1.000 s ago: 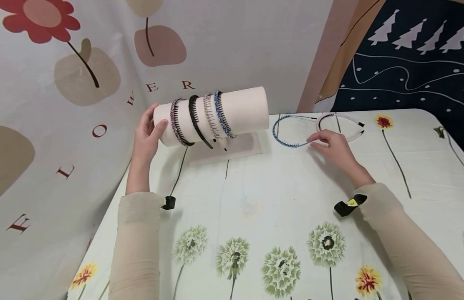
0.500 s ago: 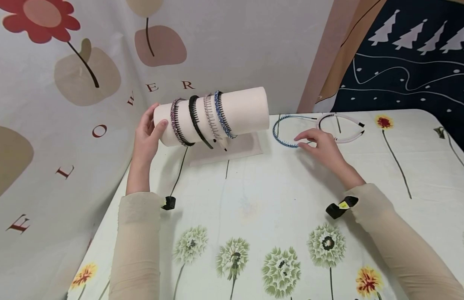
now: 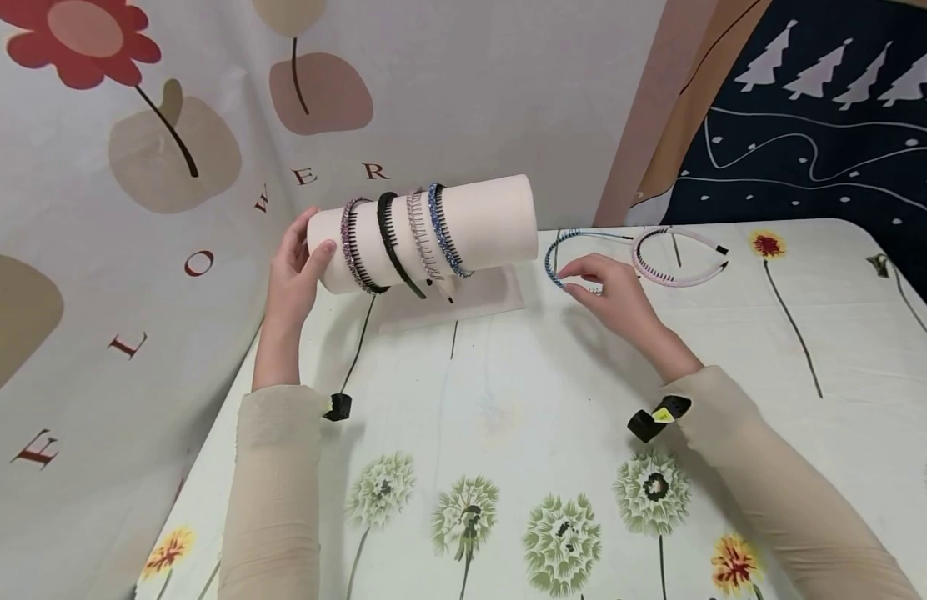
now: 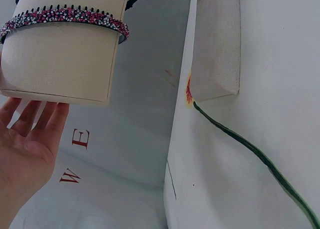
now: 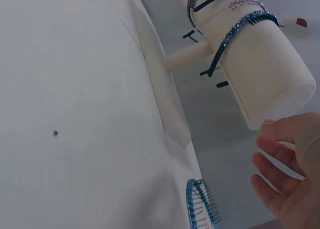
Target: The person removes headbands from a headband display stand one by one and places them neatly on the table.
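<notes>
A cream headband stand point(image 3: 493, 218) holds a cylinder sideways over a flat base point(image 3: 501, 298). Round it sit a pink glittery headband point(image 3: 348, 242), a black headband point(image 3: 389, 237), a pale toothed headband point(image 3: 420, 233) and a blue glittery headband point(image 3: 441, 229). My left hand point(image 3: 294, 267) grips the cylinder's left end, thumb in front. On the table right of the stand lies a blue toothed headband point(image 3: 549, 260). Over it is my right hand point(image 3: 615, 296), fingers loosely bent; the right wrist view shows nothing between them, with the blue headband point(image 5: 191, 201) lower down.
A pale pink headband point(image 3: 688, 283) lies farther right on the flower-print tablecloth point(image 3: 546, 400). Behind the table hangs a printed wall cloth point(image 3: 463, 92), close to the stand, and a dark tree-print cloth point(image 3: 809, 142) fills the back right.
My right hand has moved left along the blue toothed headband, from its ends by the pink one to its curved side. My left hand and the stand have stayed put.
</notes>
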Tool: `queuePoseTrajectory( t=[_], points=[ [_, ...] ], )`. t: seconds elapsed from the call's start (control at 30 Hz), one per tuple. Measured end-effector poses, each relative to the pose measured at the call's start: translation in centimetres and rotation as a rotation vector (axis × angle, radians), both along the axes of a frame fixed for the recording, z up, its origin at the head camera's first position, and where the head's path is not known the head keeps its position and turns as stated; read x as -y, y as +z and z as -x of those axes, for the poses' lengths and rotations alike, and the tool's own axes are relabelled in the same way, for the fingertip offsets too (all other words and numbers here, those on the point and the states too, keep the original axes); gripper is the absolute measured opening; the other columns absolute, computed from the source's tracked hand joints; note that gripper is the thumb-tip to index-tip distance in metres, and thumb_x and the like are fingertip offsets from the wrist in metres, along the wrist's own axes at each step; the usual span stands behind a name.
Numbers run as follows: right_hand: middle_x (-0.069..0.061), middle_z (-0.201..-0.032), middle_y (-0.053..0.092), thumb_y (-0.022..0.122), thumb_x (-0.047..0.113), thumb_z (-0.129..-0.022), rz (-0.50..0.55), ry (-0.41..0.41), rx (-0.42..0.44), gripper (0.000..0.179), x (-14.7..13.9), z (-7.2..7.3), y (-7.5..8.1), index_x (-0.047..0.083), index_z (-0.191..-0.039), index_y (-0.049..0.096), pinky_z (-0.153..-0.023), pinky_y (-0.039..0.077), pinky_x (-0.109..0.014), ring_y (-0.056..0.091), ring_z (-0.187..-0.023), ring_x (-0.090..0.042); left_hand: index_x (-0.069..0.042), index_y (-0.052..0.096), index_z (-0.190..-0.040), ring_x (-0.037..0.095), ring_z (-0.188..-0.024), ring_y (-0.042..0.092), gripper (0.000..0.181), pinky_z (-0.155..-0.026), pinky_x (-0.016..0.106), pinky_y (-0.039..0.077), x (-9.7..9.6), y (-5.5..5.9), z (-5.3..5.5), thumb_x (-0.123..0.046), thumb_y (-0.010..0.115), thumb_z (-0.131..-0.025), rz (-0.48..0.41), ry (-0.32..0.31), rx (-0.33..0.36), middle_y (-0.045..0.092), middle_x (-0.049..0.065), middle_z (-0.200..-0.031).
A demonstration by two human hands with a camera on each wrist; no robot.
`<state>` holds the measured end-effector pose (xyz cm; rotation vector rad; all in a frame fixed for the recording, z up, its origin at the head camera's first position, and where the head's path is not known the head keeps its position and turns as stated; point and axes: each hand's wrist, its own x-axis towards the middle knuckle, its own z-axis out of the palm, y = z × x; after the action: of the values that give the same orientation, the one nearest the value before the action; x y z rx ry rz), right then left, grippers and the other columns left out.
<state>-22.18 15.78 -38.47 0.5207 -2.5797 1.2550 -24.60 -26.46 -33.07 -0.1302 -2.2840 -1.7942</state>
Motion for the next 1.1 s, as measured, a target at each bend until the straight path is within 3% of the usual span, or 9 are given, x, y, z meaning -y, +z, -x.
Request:
queuePoseTrajectory(
  t=[0.37, 0.63, 0.93, 1.1],
  points=[
    [-0.014, -0.108, 0.071, 0.07, 0.002, -0.09, 0.072, 0.039, -0.043, 0.017, 2.3, -0.3, 0.6, 0.002, -0.107, 0.072, -0.096, 0.055, -0.039, 0.068, -0.105, -0.028, -0.018, 0.037, -0.154, 0.018, -0.145, 0.037, 0.063, -0.122, 0.041, 0.03, -0.5, 0.7, -0.7, -0.024, 0.062, -0.097, -0.004, -0.003, 0.013, 0.037, 0.006, -0.159],
    [-0.015, -0.111, 0.071, 0.071, 0.004, -0.091, 0.089, 0.048, -0.027, 0.019, 3.9, -0.4, 1.2, 0.001, -0.109, 0.071, -0.096, 0.056, -0.04, 0.066, -0.106, -0.027, -0.017, 0.038, -0.154, 0.018, -0.144, 0.038, 0.062, -0.122, 0.04, 0.03, -1.1, 1.6, -1.6, -0.023, 0.062, -0.097, -0.007, -0.011, 0.015, 0.037, 0.007, -0.159],
    [-0.014, -0.111, 0.07, 0.072, 0.007, -0.091, 0.124, 0.035, -0.01, 0.02, 5.9, -0.5, 1.5, 0.001, -0.11, 0.071, -0.096, 0.056, -0.038, 0.067, -0.108, -0.027, -0.024, 0.038, -0.154, 0.017, -0.145, 0.038, 0.063, -0.121, 0.038, 0.032, -0.2, 0.2, -0.2, -0.029, 0.064, -0.097, 0.015, 0.014, 0.02, 0.037, 0.002, -0.159],
    [-0.014, -0.109, 0.07, 0.071, 0.007, -0.091, 0.163, 0.043, -0.008, 0.021, 7.0, -0.6, 1.6, -0.001, -0.11, 0.07, -0.095, 0.057, -0.038, 0.068, -0.104, -0.026, -0.023, 0.038, -0.154, 0.017, -0.145, 0.038, 0.063, -0.122, 0.039, 0.031, -0.2, 0.2, -0.3, -0.028, 0.064, -0.097, 0.001, 0.009, 0.016, 0.038, 0.003, -0.159]
  ],
)
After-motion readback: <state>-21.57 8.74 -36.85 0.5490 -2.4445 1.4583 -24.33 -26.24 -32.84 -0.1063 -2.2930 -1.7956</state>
